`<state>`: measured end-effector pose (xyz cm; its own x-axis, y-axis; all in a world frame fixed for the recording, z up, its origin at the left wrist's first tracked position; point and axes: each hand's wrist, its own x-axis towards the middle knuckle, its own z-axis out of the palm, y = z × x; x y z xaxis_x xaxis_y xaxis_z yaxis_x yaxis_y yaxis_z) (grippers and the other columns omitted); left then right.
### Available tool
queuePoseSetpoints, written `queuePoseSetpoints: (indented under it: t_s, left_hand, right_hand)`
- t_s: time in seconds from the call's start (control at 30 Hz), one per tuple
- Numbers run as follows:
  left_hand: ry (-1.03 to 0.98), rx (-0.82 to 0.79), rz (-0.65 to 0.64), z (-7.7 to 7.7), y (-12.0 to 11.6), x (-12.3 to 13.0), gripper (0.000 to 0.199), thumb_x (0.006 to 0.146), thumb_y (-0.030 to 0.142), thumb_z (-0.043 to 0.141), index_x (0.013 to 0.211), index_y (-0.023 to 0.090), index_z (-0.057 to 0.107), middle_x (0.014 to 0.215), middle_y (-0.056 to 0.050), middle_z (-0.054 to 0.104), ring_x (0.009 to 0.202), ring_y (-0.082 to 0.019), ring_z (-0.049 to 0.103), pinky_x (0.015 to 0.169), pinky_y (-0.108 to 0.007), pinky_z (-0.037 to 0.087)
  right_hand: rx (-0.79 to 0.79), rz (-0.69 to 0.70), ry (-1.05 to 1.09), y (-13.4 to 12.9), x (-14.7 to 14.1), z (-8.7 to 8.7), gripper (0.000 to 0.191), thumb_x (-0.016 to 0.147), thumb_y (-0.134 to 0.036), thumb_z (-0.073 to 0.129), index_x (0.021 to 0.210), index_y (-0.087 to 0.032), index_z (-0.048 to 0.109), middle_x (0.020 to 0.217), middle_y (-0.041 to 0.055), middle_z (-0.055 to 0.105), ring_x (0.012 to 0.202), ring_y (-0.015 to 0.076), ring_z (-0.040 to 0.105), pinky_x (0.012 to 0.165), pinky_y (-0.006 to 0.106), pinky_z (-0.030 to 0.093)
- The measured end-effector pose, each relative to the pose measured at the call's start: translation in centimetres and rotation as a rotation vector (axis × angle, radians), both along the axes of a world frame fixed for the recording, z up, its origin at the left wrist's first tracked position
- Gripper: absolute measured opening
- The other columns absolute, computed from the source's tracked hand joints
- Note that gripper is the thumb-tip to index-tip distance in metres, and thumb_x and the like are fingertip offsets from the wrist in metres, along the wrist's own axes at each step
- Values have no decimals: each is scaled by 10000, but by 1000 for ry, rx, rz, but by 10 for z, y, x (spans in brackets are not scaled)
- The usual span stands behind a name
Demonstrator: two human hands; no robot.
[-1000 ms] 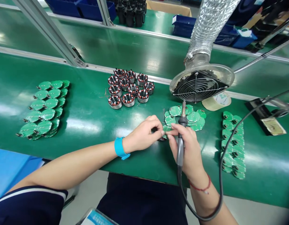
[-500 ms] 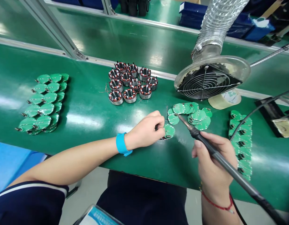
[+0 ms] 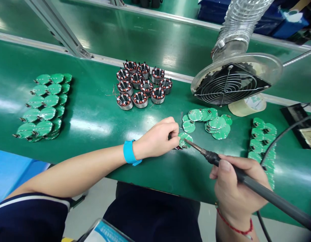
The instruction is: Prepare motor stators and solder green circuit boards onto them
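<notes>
My left hand (image 3: 158, 138) has its fingers pinched at the left edge of a small round green circuit board (image 3: 187, 137). Something dark and reddish shows under that board, mostly hidden by the fingers. In my right hand (image 3: 242, 193) is a soldering iron (image 3: 261, 189), gripped like a pen, its tip at the face of the board. Just beyond lie loose round green boards (image 3: 217, 123), some overlapping.
Wire-wound stators (image 3: 140, 99) stand grouped at the back. Stacked boards fill rows at left (image 3: 46, 113) and right (image 3: 256, 146). A fume extractor (image 3: 226, 85) hangs over a tape roll (image 3: 248, 105). A black stand (image 3: 297, 126) sits far right.
The soldering iron's tip has come left and down from beside the loose boards onto the board at my left hand. My left hand keeps its pinch. The view has shifted slightly.
</notes>
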<state>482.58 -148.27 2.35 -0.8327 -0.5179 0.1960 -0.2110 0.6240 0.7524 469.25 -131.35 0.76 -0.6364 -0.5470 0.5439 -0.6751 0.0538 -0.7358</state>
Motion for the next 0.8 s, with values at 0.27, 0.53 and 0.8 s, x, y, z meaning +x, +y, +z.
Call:
queuePoseSetpoints:
  t_s: [0.27, 0.53, 0.8]
  left_hand:
    - [49, 91, -27, -1, -2, 3, 112, 847, 151, 555, 737, 149, 575, 799, -15, 526, 821, -143, 492, 779, -281, 400]
    - [65, 341, -28, -6, -7, 1, 143, 826, 170, 579, 685, 156, 596, 787, 0, 534, 805, -127, 521, 774, -264, 416]
    - [59, 178, 16, -5, -2, 1, 145, 848, 171, 540, 704, 162, 555, 795, -9, 522, 815, -140, 508, 762, -275, 421]
  right_hand:
    - [-61, 176, -107, -17, 6, 4, 360, 875, -226, 573, 1234, -209, 559, 881, 32, 717, 679, 194, 705, 610, 349, 585]
    - [204, 457, 460, -47, -6, 3, 430, 872, -144, 555, 1277, -271, 486, 935, 46, 675, 899, 214, 606, 794, 387, 473]
    - [265, 412, 503, -51, -5, 2, 343, 875, -143, 545, 1198, -257, 538, 805, 7, 681, 790, 192, 585, 778, 352, 437]
